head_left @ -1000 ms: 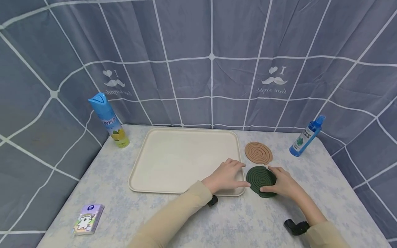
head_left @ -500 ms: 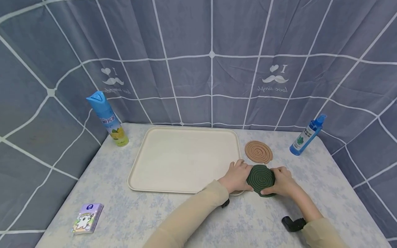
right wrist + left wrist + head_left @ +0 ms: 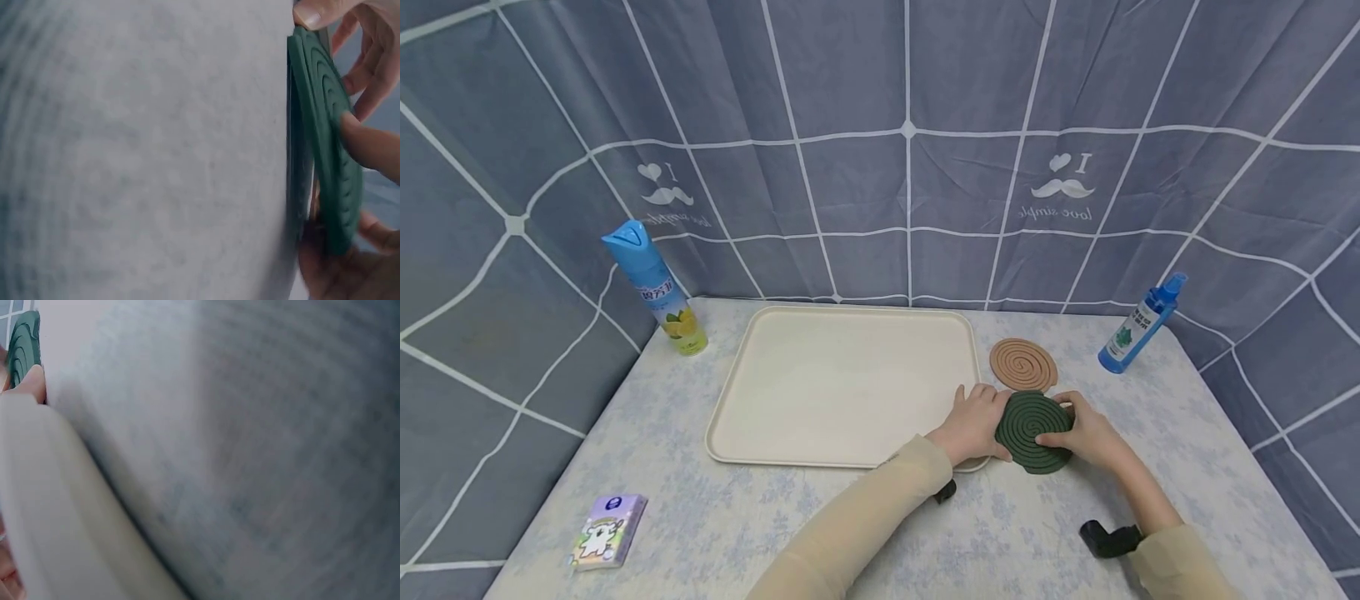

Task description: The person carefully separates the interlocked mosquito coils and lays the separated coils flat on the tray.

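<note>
A dark green mosquito coil (image 3: 1028,421) sits just right of the tray in the head view. My right hand (image 3: 1092,433) pinches its right side, thumb on top and fingers under the raised edge. In the right wrist view the green coil (image 3: 328,131) tilts up off the table, and a darker layer shows beneath it; I cannot tell whether that is a second coil. My left hand (image 3: 976,423) holds the coil's left edge between thumb and fingers, its wrist over the tray's corner. Behind the green coil lies a brown mosquito coil (image 3: 1022,364), flat.
A cream tray (image 3: 842,383) takes up the table's middle. At the back left stands a blue and yellow spray can (image 3: 658,292); a blue spray bottle (image 3: 1138,327) stands back right. A purple tissue pack (image 3: 608,532) lies front left. Grid-patterned curtains surround the table.
My left hand has moved right from the tray's edge onto the green coil. My right thumb has shifted farther onto its top, and the coil's right side has risen.
</note>
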Action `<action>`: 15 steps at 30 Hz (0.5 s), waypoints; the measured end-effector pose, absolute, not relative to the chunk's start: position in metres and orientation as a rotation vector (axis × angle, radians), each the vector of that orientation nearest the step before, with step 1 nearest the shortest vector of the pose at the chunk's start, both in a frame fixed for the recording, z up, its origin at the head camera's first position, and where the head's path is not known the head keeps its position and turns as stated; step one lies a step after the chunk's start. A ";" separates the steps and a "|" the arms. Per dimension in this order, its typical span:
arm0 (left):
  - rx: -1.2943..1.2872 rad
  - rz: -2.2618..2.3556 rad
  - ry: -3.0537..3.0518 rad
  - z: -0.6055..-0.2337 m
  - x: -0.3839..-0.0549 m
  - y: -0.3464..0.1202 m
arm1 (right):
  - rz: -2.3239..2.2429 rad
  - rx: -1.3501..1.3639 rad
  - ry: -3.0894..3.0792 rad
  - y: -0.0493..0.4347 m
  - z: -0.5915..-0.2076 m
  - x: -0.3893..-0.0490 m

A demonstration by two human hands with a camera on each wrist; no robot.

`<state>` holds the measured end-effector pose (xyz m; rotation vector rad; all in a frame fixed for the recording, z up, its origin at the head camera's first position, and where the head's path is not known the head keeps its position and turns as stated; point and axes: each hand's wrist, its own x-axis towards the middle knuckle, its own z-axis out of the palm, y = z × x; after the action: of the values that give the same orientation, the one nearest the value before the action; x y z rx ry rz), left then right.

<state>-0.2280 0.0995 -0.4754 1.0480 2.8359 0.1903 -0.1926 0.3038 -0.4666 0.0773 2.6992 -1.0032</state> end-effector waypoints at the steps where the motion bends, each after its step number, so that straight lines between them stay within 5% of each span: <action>1: 1.043 0.199 2.836 -0.475 -0.228 0.100 | -1.065 0.101 2.675 0.305 -0.466 -0.193; 9: 1.028 0.392 2.822 -0.476 -0.230 0.099 | -1.356 0.208 2.520 0.306 -0.461 -0.192; 15: 0.831 1.074 2.588 -0.457 -0.233 0.082 | -1.495 0.191 2.480 0.294 -0.447 -0.192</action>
<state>-0.2332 0.0815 -0.4574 0.8305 2.5882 1.0738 -0.1923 0.2941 -0.4472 0.1907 2.4800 -1.4953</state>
